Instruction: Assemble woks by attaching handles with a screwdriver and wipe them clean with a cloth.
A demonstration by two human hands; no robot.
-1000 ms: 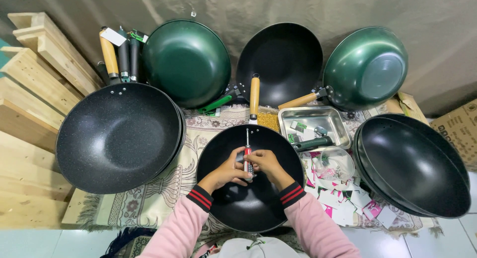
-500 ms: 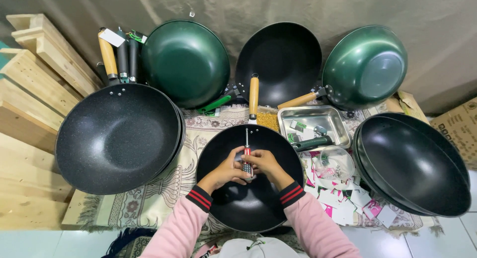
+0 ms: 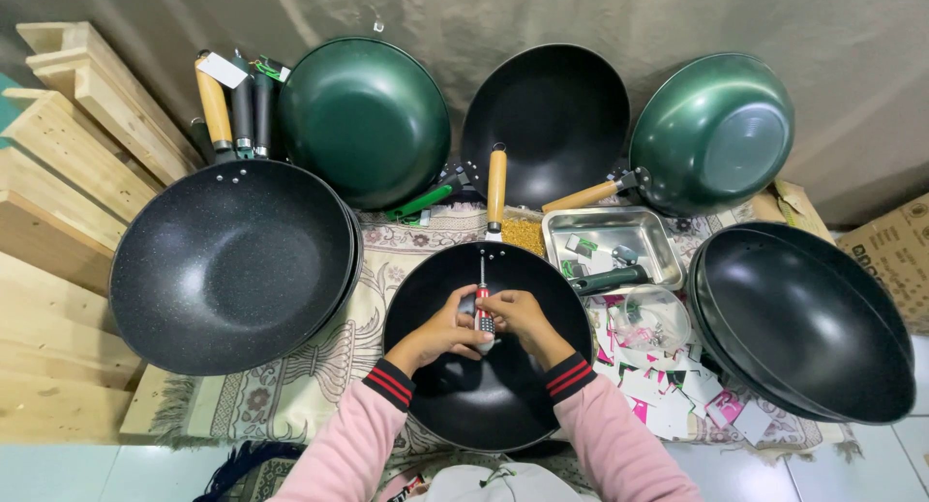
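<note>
Our left hand [image 3: 447, 330] and right hand [image 3: 520, 318] meet over the middle of a black wok [image 3: 487, 367] in our lap, both closed around the red-and-black handle of a screwdriver [image 3: 483, 306] whose metal shaft points away from us toward the far rim, where the wok's wooden handle [image 3: 496, 185] joins. Pink sleeves with red-striped dark cuffs cover both forearms. The wok sits on a patterned cloth [image 3: 319, 367], at the near centre of the scene. Just right of it lies a scatter of paper tags [image 3: 668, 391] and a clear round lid or bowl [image 3: 650, 320], with a steel tray [image 3: 610, 243] of small parts and a dark green handle just beyond. Further right we see a stack of black woks [image 3: 803, 323]; to the left, another stack of speckled black woks [image 3: 232, 265]. Against the far wall lean a green wok [image 3: 366, 120], a black wok [image 3: 552, 115] and a second green wok [image 3: 711, 130] turned bottom outward. Pale wooden planks [image 3: 53, 202] are piled at the left edge, and a cardboard box [image 3: 895, 251] shows at the far right.
</note>
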